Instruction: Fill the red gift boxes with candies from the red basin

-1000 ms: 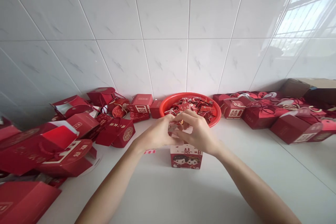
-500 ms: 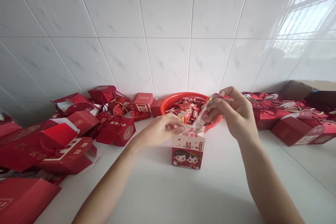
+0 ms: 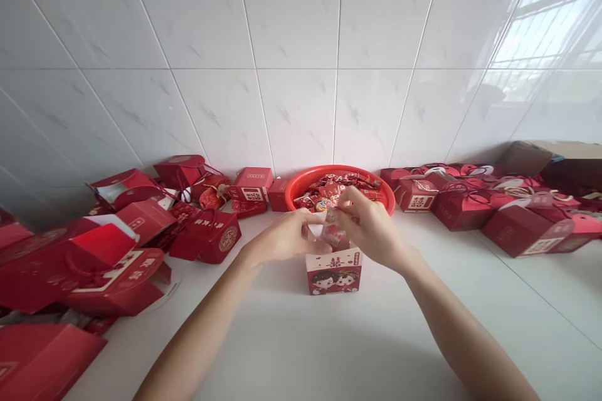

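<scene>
A small red and white candy box (image 3: 335,279), printed with a cartoon couple and a double-happiness sign, stands upright with its top open. My left hand (image 3: 289,238) is closed at the left side of its rim, thumb at the front. Between the fingers of my right hand (image 3: 371,225) is a clear patterned packet (image 3: 333,230) with pink and red marks, its lower end at the box opening. What lies inside the box is hidden. Right behind stands a red plastic basket (image 3: 292,188) holding many red-wrapped candies (image 3: 329,193).
Red gift boxes (image 3: 141,222) crowd the white tabletop (image 3: 291,344) on the left. More boxes with cord handles (image 3: 470,207) stand on the right, before a brown cardboard box (image 3: 531,156). A tiled wall (image 3: 291,113) closes off the back.
My right hand has moved left and down, bringing the clear packet from above the box to its opening. My left hand has stayed at the rim.
</scene>
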A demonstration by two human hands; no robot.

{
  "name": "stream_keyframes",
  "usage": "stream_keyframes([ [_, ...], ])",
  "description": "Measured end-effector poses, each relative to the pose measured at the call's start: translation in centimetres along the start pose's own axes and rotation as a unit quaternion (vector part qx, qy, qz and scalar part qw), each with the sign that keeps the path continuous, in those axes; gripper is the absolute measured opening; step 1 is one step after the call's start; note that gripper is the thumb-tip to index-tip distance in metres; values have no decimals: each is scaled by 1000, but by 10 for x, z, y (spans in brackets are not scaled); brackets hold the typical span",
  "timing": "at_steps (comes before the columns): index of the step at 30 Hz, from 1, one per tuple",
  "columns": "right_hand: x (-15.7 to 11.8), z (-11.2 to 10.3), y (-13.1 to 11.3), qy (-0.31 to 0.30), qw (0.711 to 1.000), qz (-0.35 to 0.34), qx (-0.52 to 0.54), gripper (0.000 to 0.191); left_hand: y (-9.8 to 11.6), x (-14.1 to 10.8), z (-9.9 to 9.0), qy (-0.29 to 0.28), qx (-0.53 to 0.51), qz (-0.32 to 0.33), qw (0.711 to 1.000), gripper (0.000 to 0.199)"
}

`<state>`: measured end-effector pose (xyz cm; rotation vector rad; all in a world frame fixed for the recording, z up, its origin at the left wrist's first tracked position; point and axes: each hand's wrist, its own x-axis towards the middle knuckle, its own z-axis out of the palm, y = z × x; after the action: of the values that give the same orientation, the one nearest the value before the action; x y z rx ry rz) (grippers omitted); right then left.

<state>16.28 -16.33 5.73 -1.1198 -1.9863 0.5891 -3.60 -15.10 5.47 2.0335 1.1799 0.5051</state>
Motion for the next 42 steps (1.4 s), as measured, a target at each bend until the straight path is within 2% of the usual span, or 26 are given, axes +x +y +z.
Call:
stream_keyframes([
  [4,3,2,7,-106,989,44,-95,17,-2,2,0,1,15,3,1000,54],
  [7,3,-7,9,-101,977,53,-183,16,-4,2,-1,14,24,-5,1000,65],
  [10,3,-15,6,-78,978,28,-193,15,-5,2,-1,15,22,-22,999,70],
  [12,2,-15,4,-105,978,-23,-180,19,-4,2,-1,14,21,-15,1000,67],
  [16,3,-11,5,-218,954,-133,-156,30,-6,2,0,25,32,4,999,59],
  [19,4,-17,10,-244,953,-119,-133,28,-11,4,2,47,56,14,997,48],
  [21,4,-28,13,-215,966,-82,-115,17,-14,6,2,57,58,37,996,38],
  [22,4,-34,15,-189,974,-65,-111,18,-15,6,2,59,53,47,996,36],
  [25,4,-48,24,-119,982,-18,-144,55,-17,7,1,46,46,69,996,39],
  [27,7,-51,35,-127,977,15,-169,78,-18,7,-1,37,63,82,994,43],
  [28,10,-50,41,-145,975,25,-166,81,-19,7,-2,39,74,89,993,44],
  [29,14,-48,49,-166,974,30,-149,77,-19,7,-2,45,83,96,991,46],
  [32,27,-42,69,-229,972,9,-47,46,-22,10,-2,68,80,107,989,51],
  [34,34,-39,78,-246,969,-7,17,32,-25,13,-1,85,60,109,989,53],
  [37,38,-38,81,-236,969,-18,69,33,-30,19,0,147,16,130,980,44],
  [39,36,-38,78,-232,967,-25,98,38,-32,22,0,204,-25,145,968,34],
  [42,33,-36,71,-216,960,-35,177,41,-32,23,-1,272,-108,154,944,30],
])
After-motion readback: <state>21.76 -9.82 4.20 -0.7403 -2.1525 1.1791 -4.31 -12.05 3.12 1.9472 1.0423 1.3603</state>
